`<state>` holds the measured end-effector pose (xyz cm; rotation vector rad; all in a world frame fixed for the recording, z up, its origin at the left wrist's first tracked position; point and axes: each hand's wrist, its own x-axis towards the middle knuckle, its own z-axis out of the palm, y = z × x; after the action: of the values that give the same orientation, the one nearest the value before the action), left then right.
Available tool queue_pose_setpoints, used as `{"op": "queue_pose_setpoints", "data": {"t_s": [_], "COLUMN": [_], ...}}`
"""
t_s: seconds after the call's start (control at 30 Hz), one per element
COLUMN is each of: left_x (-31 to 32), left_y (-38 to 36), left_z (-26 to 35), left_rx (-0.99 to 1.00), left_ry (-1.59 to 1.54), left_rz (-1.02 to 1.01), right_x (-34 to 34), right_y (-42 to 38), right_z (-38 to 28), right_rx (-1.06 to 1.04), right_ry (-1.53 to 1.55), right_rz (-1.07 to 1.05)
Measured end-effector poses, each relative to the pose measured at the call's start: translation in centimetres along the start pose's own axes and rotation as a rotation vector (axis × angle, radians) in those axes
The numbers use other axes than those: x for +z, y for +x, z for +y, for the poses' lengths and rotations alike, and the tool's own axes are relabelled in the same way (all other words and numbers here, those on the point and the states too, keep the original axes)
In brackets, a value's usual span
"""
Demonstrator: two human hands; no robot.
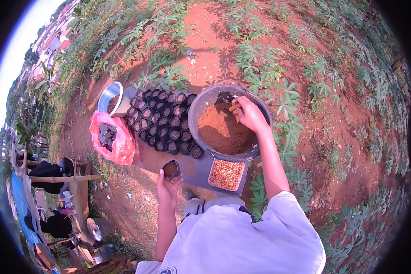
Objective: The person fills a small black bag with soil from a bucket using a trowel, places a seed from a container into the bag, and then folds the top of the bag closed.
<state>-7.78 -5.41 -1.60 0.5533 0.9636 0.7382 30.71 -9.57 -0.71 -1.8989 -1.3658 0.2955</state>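
Observation:
My left hand (pixel 170 186) holds a small black plastic seedling bag (pixel 171 169) by its lower side, in front of the table's near edge. Brown soil seems to show in its mouth. Over a big grey tub (pixel 195 132) of reddish-brown soil (pixel 223 130), my right hand (pixel 251 115) is closed with its fingers pointing down toward the soil. Something brown and stick-like shows at its fingertips, too small to name. Left of the tub stand rows of soil-filled black seedling bags (pixel 162 119), packed close together.
A square container of orange-yellow corn kernels (pixel 226 175) sits at the table's (pixel 153 160) near right corner. At the left are a pink plastic bag (pixel 123 146) with dark pieces and a tilted pale bucket (pixel 122 106). Leafy plants (pixel 260 68) grow beyond. A bamboo structure (pixel 66 178) stands far left.

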Motion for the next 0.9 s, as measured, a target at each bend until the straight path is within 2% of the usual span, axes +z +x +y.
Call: {"op": "queue_pose_setpoints", "data": {"t_s": [0.1, 0.13, 0.17, 0.23, 0.27, 0.37, 0.53, 0.73, 0.8, 0.9], "left_x": [0.7, 1.2, 1.7, 2.0, 2.1, 2.1, 2.3, 3.5, 3.5, 4.2], "left_y": [0.9, 1.0, 1.1, 0.9, 0.8, 0.9, 0.7, 1.2, 1.8, 2.7], "left_z": [-0.3, -0.5, -0.6, -0.7, -0.9, -1.8, -2.2, -1.2, -1.0, -0.6], "left_rx": [0.017, 0.021, 0.028, 0.037, 0.024, 0.009, -0.015, -0.058, -0.081, -0.096], "left_ry": [0.004, -0.006, -0.001, 0.005, 0.007, 0.002, 0.021, 0.076, 0.076, 0.083], "left_rz": [-0.013, -0.007, -0.015, -0.003, -0.009, -0.012, -0.016, -0.047, -0.043, -0.065], "right_x": [1.9, 2.9, 3.1, 2.2, 2.7, 2.5, 1.9, 2.3, 2.5, 2.9], "right_y": [0.6, 0.5, 0.4, 0.3, 0.4, 0.3, 0.3, 0.3, 0.4, 0.4], "right_z": [1.9, 2.4, 3.3, 2.4, 3.6, 3.9, 2.2, 3.2, 3.1, 2.3], "right_rx": [0.049, -0.009, -0.018, 0.12, 0.12, 0.115, 0.162, 0.071, 0.138, 0.147], "right_ry": [0.084, 0.013, 0.016, 0.211, 0.3, 0.194, 0.207, 0.141, 0.183, 0.15], "right_rz": [0.032, 0.116, 0.105, 0.083, 0.093, 0.123, 0.051, 0.152, 0.031, 0.045]}}
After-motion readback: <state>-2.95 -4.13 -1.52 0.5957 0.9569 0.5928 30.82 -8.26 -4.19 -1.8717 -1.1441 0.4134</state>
